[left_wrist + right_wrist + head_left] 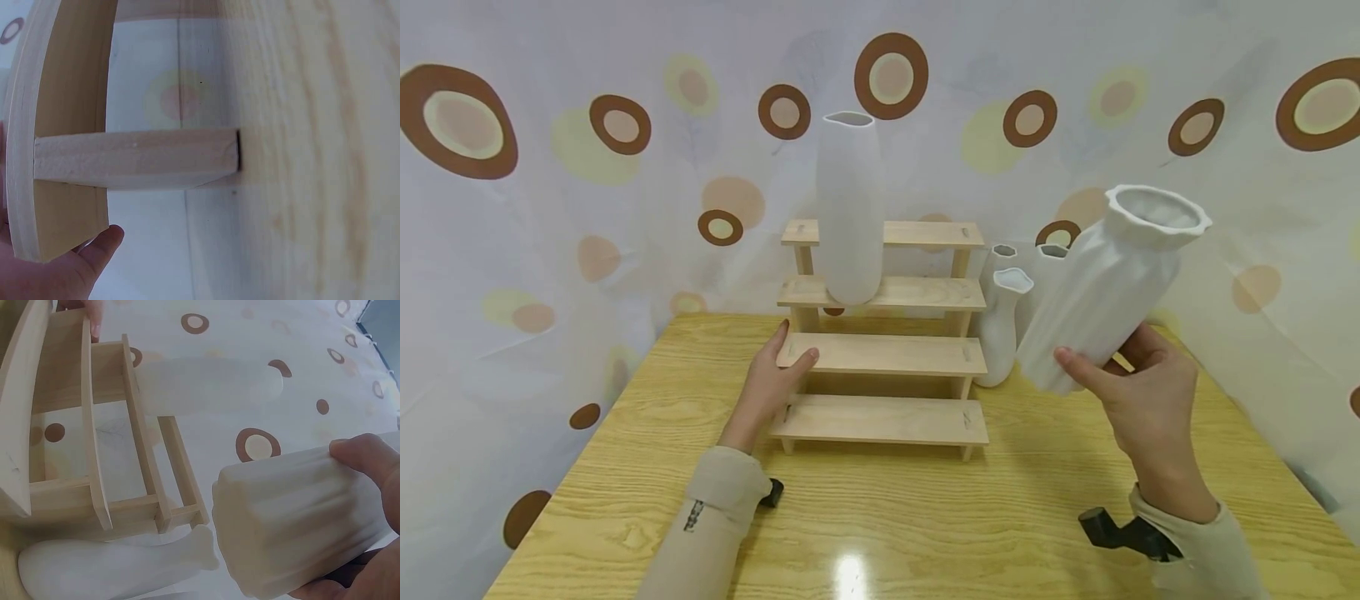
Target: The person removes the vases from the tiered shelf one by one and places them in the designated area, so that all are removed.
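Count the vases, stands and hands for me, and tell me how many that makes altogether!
Vases: 5 (held vase, tall vase, 3 other vases)
Stand: 1
Hands: 2 (left hand, right hand)
Total: 8

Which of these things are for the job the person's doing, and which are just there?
For the job:
fluted vase, held in the right grip
wooden stand, held by the left grip
tall vase, standing on the stand
vases beside the stand, probably

Just there:
patterned backdrop
table underneath
black wrist gear
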Tool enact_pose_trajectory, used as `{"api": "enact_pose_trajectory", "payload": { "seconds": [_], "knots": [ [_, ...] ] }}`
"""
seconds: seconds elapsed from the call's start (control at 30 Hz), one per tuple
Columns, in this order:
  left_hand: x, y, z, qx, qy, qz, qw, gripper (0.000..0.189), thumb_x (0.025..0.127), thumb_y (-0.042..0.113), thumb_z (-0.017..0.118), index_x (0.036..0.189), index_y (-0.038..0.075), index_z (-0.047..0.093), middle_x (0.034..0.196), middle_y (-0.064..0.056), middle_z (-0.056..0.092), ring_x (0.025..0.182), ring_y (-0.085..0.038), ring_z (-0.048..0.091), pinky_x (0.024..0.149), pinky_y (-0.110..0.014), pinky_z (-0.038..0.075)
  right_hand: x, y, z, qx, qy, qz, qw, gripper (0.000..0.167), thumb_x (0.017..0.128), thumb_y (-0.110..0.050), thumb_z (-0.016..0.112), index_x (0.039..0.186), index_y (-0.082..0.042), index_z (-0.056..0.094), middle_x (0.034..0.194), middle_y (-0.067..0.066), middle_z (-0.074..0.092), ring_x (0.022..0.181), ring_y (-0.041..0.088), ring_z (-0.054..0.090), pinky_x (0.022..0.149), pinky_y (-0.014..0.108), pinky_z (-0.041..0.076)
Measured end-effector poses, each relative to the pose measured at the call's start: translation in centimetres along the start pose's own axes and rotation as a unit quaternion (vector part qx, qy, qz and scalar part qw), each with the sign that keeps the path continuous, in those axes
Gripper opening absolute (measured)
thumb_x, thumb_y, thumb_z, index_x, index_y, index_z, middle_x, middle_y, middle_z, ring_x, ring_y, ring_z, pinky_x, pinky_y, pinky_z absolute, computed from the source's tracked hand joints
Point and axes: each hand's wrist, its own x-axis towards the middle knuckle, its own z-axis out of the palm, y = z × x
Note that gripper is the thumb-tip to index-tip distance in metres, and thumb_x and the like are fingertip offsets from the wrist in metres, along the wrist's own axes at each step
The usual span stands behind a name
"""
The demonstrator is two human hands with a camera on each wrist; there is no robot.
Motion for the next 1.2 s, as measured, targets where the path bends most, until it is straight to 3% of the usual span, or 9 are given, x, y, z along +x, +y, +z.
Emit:
{"api": "enact_pose_trajectory", "payload": {
  "seconds": [0.77, 1.2],
  "knots": [
    [-0.1, 0.1, 0.0, 0.000, -0.001, -0.003, 1.0000, 0.092, 0.093, 0.060, 0.059, 0.160, 0.018, 0.012, 0.163, 0.001, 0.013, 0.149, -0.024, 0.009, 0.119, -0.048, 0.016, 1.0, 2.1, -1.1, -0.024, 0.035, 0.026, 0.9987, 0.054, 0.066, 0.010, 0.088, 0.116, 0.004, 0.068, 0.104, 0.016, 0.067, 0.092, 0.024, 0.066, 0.072, 0.023, 0.057],
    [-0.1, 0.1, 0.0, 0.001, -0.002, 0.000, 1.0000, 0.092, 0.093, 0.059, 0.059, 0.160, 0.019, 0.012, 0.163, 0.002, 0.012, 0.149, -0.023, 0.009, 0.119, -0.049, 0.015, 1.8, 4.4, -1.8, -0.039, 0.057, 0.016, 0.9974, 0.053, 0.065, 0.009, 0.088, 0.115, 0.001, 0.071, 0.102, 0.014, 0.069, 0.091, 0.023, 0.065, 0.070, 0.019, 0.056]
  ]
}}
